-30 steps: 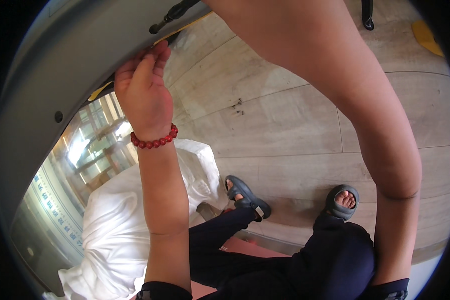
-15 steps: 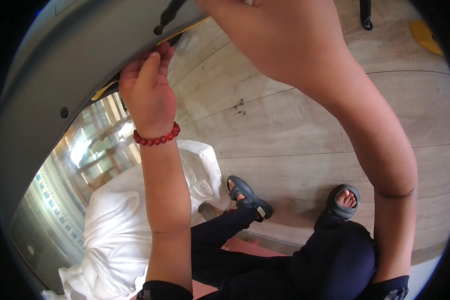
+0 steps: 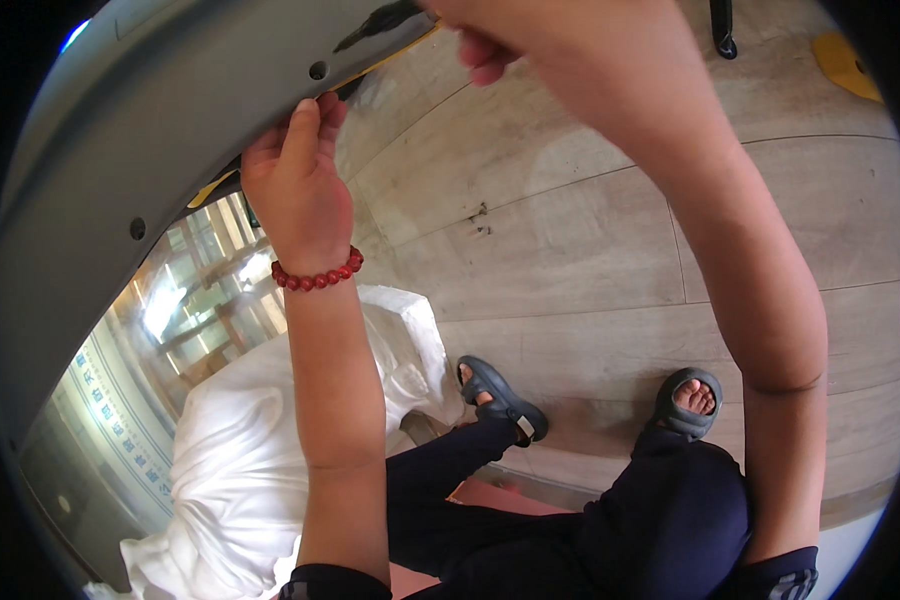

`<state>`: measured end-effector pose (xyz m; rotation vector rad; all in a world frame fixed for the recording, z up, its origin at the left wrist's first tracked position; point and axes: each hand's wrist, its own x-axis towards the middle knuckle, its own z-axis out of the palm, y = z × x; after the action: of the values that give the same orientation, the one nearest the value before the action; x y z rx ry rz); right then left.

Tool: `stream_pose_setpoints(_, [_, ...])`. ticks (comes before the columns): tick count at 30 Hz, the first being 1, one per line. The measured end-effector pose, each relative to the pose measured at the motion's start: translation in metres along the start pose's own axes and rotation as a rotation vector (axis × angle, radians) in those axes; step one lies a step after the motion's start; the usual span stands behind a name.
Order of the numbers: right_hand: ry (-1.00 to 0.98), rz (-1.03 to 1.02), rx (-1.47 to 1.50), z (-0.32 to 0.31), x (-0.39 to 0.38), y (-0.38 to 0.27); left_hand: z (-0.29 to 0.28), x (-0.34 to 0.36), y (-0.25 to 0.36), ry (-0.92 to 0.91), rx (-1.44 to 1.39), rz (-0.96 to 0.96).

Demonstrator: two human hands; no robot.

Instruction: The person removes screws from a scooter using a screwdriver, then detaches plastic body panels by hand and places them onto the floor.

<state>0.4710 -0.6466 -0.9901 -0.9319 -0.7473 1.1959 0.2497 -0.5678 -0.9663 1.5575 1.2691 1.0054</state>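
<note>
My left hand [image 3: 303, 195], with a red bead bracelet [image 3: 320, 278] at the wrist, pinches the lower edge of a large grey curved panel [image 3: 170, 120]. Its thumb lies on the panel's face and its other fingers curl behind the edge. Just above the thumb is a round dark hole [image 3: 318, 70]; farther left along the panel sits a second hole [image 3: 138, 228]. My right hand [image 3: 580, 50] is raised at the top, partly cut off, fingers curled. A dark, pointed, screwdriver-like tool [image 3: 382, 24], blurred, runs from it, its tip off the hole. The grip itself is hidden.
A white sculpted figure [image 3: 240, 430] stands below my left forearm, beside a shiny reflecting surface [image 3: 120, 390]. My feet in dark sandals [image 3: 505, 395] rest on the wood-look floor [image 3: 570, 260]. At the upper right are a black leg-like part [image 3: 724, 30] and a yellow piece [image 3: 848, 68].
The tool's tip has come away from the hole, which now shows fully. My right hand has shifted right, showing curled fingertips. My left hand still pinches the panel edge.
</note>
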Motion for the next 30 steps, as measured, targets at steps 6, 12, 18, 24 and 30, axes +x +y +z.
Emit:
stream_pose_setpoints(6, [0.083,0.157,0.416,-0.030,0.010,0.037,0.002,0.003,0.002,0.055,-0.108,-0.085])
stream_pose_setpoints(12, [-0.177,0.368,0.472,-0.043,0.005,0.066,-0.002,0.002,0.000,0.038,0.042,0.004])
stream_pose_setpoints(18, [-0.318,0.428,0.528,-0.027,-0.006,0.083,-0.005,0.004,-0.004,-0.017,-0.014,0.040])
stream_pose_setpoints(24, [-0.464,0.410,0.332,-0.013,-0.022,0.102,-0.010,0.004,-0.007,-0.034,0.047,0.065])
stream_pose_setpoints(30, [-0.354,0.422,0.070,0.001,-0.010,0.094,-0.022,0.005,-0.002,-0.083,0.216,0.061])
